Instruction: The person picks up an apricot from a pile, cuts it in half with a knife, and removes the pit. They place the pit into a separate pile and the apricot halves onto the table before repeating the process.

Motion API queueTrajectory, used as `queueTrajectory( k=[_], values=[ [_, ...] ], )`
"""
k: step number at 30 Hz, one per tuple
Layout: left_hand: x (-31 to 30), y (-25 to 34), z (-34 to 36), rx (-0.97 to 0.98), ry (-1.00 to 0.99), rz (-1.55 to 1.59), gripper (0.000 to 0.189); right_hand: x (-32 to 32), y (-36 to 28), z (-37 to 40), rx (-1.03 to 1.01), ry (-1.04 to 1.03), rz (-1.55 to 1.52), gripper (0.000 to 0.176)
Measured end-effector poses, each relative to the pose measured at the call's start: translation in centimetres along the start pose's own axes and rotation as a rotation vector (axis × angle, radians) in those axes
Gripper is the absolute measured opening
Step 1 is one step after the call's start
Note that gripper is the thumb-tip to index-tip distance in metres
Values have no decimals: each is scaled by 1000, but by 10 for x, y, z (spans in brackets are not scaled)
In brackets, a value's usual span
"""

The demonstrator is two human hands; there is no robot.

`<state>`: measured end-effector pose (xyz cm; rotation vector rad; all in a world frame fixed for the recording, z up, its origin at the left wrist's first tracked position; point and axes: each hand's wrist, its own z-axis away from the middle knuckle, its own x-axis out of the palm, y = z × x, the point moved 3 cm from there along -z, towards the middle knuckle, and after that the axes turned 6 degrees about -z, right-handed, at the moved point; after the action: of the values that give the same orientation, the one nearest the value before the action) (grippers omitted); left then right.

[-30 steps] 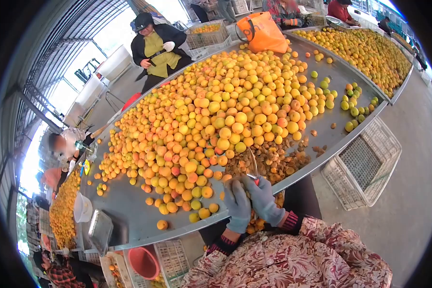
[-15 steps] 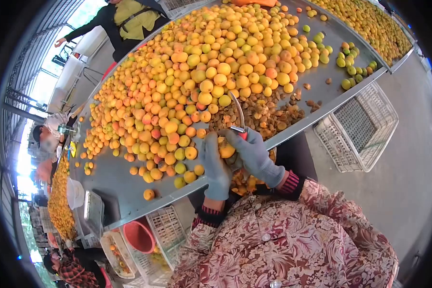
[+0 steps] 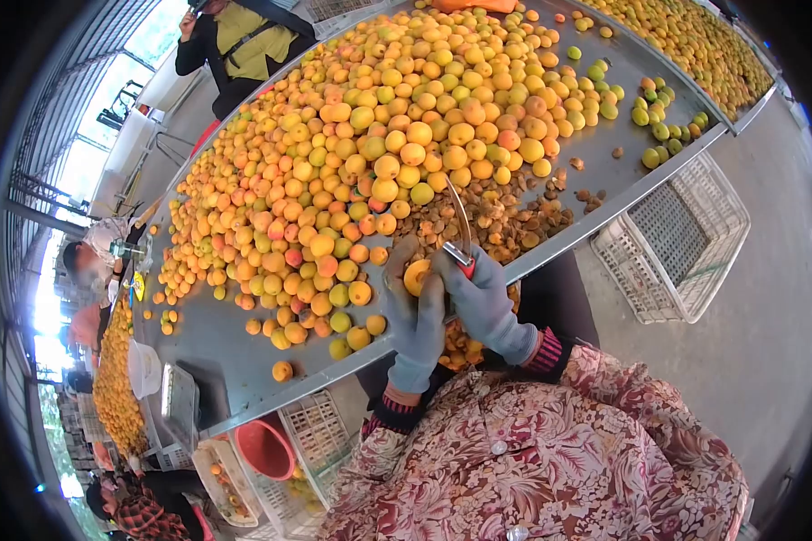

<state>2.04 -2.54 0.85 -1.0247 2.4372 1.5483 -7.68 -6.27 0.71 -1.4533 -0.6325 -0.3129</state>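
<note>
The left hand [image 3: 412, 307] curls round an apricot [image 3: 416, 277]; the right hand [image 3: 485, 300] grips a curved knife [image 3: 464, 225] (its blade angled upward, away). Cutting seems in hand; another stroke calls for a steady hold. Beyond lie brown scraps [image 3: 501, 212], then heaped apricots [image 3: 361, 144].

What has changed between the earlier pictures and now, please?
Since half a second ago, the fruit shows less: the left grip covers more of it. The co-worker across the table has drawn in an outstretched arm and raised the hand. Unchanged: the knife stays in the right grip; the pile looks the same.
</note>
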Motion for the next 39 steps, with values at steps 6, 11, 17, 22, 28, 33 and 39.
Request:
queueTrajectory(
  k=[6, 11, 17, 22, 28, 33, 39],
  values=[
    [-6, 18, -1, 130, -61, 55, 39, -3, -13, 7, 400, 60, -84, 21],
    [1, 8, -2, -397, -53, 802, 41, 8, -11, 6, 108, 88, -122, 18],
    [3, 14, 3, -453, -204, 990, 40, 4, -17, 0, 269, 20, -87, 15],
    [-1, 2, 0, -418, -99, 1061, 39, -7, 5, -15, -62, -14, 217, 16],
    [-10, -5, 7, -462, -303, 1337, 43, 5, -79, -22, 100, 20, -116, 21],
    [2, -13, 17, -393, -347, 1204, 31, 27, -94, -27, -98, -230, -310, 32],
    [7, 8, 16, -724, -349, 1222, 45, 28, -80, -27, -68, -219, -285, 30]
  ],
)
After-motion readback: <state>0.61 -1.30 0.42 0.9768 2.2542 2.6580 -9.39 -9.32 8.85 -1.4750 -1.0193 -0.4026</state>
